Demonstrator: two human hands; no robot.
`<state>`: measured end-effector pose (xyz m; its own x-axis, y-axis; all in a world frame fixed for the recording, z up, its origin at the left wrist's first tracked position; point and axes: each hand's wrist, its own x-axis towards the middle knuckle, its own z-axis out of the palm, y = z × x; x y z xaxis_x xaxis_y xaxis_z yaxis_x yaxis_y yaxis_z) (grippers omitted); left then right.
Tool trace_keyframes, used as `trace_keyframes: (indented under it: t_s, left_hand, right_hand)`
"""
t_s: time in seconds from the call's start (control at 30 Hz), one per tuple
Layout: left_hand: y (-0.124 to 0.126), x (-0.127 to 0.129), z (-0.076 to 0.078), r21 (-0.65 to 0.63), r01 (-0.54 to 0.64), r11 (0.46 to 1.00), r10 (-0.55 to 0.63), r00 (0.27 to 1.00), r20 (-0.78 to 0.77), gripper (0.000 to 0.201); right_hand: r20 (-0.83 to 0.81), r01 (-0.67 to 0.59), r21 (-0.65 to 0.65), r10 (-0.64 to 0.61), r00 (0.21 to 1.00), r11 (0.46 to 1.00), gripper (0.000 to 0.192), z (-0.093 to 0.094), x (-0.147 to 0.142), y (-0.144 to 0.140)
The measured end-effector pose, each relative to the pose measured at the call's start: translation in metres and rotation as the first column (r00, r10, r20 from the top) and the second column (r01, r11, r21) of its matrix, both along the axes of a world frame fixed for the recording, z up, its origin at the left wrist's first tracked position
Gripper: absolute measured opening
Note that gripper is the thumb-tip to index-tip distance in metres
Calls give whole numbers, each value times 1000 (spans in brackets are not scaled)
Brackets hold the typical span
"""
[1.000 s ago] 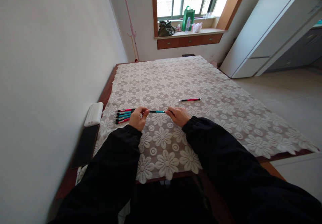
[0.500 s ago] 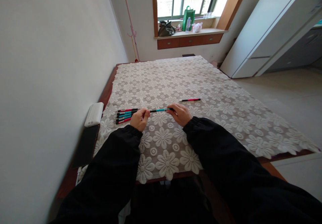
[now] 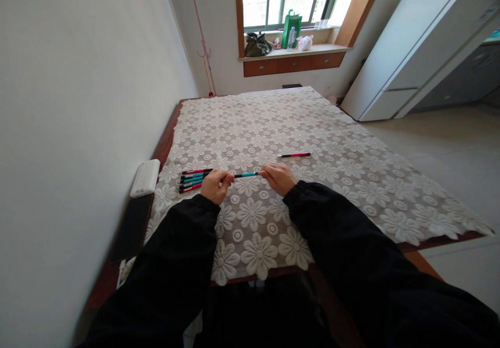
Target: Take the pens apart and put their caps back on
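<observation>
Both my hands hold one teal and black pen (image 3: 246, 174) level just above the lace tablecloth (image 3: 312, 129). My left hand (image 3: 215, 185) pinches its left end and my right hand (image 3: 278, 177) pinches its right end. Just left of my left hand lies a small row of several pens (image 3: 192, 179), teal and pink, side by side. A single pink and black pen (image 3: 295, 154) lies alone on the cloth a little beyond my right hand.
A white box-like device (image 3: 145, 177) and a dark flat slab (image 3: 132, 226) lie at the table's left edge by the wall. A white fridge (image 3: 406, 56) stands at the right. A windowsill (image 3: 292, 51) with bags is far behind.
The pen's right end dropped slightly, so it is level again. My right hand's fingers shifted along it; my left hand has barely moved.
</observation>
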<state>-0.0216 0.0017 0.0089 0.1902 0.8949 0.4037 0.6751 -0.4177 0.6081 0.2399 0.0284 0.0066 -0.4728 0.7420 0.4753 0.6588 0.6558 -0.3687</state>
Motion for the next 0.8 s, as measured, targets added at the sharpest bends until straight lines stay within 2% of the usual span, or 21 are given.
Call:
trace_keyframes:
  t_s: [0.13,0.27,0.4,0.43,0.53,0.67,0.8]
  left_hand:
    - [1,-1,-1,41,5,999,-4,1000,-24,35]
    - [1,-1,-2,88,-21,996,25,999,-46,33]
    - [1,0,-2,121,-62,991,66,997,-27,30]
    - [1,0,-2,114,-78,990,80,997,-14,30]
    - [1,1,-2,80,-125,989,125,992,11,28]
    - [1,1,-3,78,-102,992,104,994,-18,21]
    - [1,1,-3,88,-112,990,114,993,-22,18]
  right_hand:
    - [53,21,-62,-18,998,998,57,-2,0,1]
    - [5,-6,-115,7,1000,993,51,-1,1,3]
    - [-34,-93,-13,92,995,996,36,4,13,13]
    - [-28,-76,14,76,997,997,33,6,20,17]
    - [-35,79,43,-78,996,996,29,10,46,33]
    - [-39,299,6,-298,954,954,27,10,84,52]
    - [11,400,-23,-400,917,916,26,4,108,62]
